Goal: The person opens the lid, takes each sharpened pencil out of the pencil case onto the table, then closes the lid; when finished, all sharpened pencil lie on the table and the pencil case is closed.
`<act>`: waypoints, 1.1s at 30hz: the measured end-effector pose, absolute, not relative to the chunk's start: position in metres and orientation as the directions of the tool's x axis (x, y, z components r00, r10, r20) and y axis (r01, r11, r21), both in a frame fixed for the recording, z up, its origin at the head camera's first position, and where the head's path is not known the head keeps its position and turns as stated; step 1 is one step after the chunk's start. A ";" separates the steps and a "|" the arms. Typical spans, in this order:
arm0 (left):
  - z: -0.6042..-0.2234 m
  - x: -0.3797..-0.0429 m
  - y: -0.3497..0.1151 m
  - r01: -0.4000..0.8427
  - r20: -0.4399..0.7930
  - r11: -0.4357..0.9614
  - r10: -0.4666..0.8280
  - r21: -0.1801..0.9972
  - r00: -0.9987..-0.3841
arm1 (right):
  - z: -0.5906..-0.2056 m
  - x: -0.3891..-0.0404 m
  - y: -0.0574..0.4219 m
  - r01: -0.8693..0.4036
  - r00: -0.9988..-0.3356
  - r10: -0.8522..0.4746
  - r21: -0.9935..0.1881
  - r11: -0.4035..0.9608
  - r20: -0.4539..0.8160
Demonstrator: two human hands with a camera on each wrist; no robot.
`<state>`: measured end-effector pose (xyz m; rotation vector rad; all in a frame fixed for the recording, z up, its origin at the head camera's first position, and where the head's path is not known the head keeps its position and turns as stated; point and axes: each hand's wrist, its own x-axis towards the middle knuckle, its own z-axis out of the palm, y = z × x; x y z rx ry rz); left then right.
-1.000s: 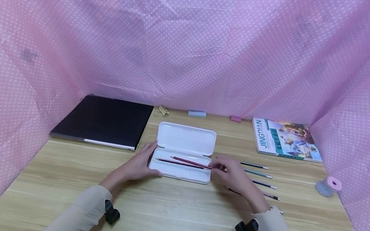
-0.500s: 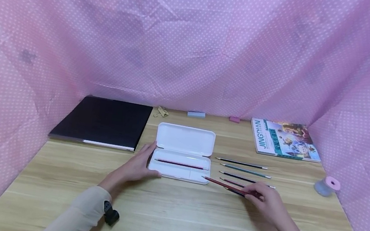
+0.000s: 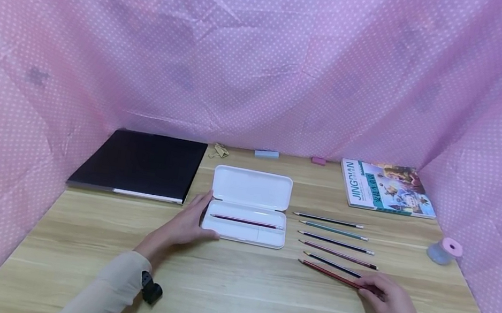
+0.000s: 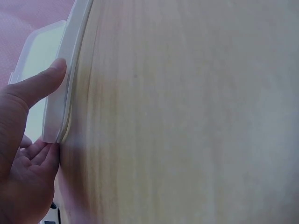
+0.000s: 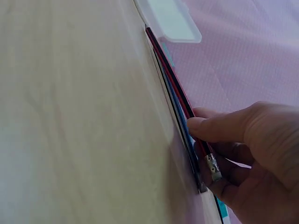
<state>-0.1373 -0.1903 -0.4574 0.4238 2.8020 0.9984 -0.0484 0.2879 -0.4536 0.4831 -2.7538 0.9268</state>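
Pink cloth (image 3: pixel 264 66), white-dotted, hanging in folds behind the white pencil case and down both sides. Wood-grain table (image 3: pixel 221 292) under it. Black folder (image 3: pixel 142 164) flat to the case's left; glossy magazine (image 3: pixel 389 188) beyond its right end, towards the cloth.

Case (image 3: pixel 252 188) mid-table, lid laid back on the far side, base towards me. In the base: one dark red pencil (image 3: pixel 241 220) lengthwise; low divider at the front right.

My left hand (image 3: pixel 187 223) holds the case's left end. Thumb and fingers well parted: thumb against the near wall, fingertips bent in at the corner. My right hand (image 3: pixel 390 302), right of the case and nearer me, has its thumb and fingers closed in a pinch on a red-and-black pencil (image 3: pixel 328 272), near the silver-collared end. Point aimed towards the case; whether the pencil rests on the wood, can't tell.

Clear spool with pink top (image 3: pixel 445 251) far right of the case. Five loose pencils (image 3: pixel 334 230) side by side just off its right end, the nearest beside my pinched one. Behind the case: blue block (image 3: pixel 266 154), smaller pink block (image 3: pixel 319 161), gold-coloured clips (image 3: pixel 219 152).
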 end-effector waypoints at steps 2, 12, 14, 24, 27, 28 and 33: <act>-0.457 -0.137 -0.190 0.216 -0.034 0.741 0.306 0.636 -0.951 | -0.455 -0.046 0.291 -0.355 -0.931 -0.230 -0.547 0.758 0.285; -0.456 -0.137 -0.190 0.202 -0.051 0.745 0.302 0.636 -0.952 | -0.459 -0.044 0.295 -0.318 -0.940 -0.190 -0.526 0.789 0.283; -0.455 -0.137 -0.190 0.205 -0.047 0.741 0.304 0.640 -0.952 | -0.459 -0.044 0.295 -0.312 -0.942 -0.184 -0.522 0.794 0.282; -0.457 -0.138 -0.190 0.216 -0.039 0.744 0.310 0.633 -0.950 | -0.458 -0.044 0.295 -0.306 -0.944 -0.189 -0.510 0.803 0.269; -0.457 -0.138 -0.190 0.223 -0.032 0.739 0.313 0.636 -0.949 | -0.456 -0.044 0.294 -0.308 -0.945 -0.192 -0.516 0.799 0.266; -0.457 -0.138 -0.190 0.225 -0.030 0.738 0.314 0.637 -0.949 | -0.456 -0.044 0.293 -0.308 -0.945 -0.192 -0.519 0.797 0.266; -0.457 -0.138 -0.190 0.223 -0.029 0.740 0.312 0.634 -0.950 | -0.446 -0.052 0.283 -0.300 -0.949 -0.199 -0.500 0.813 0.246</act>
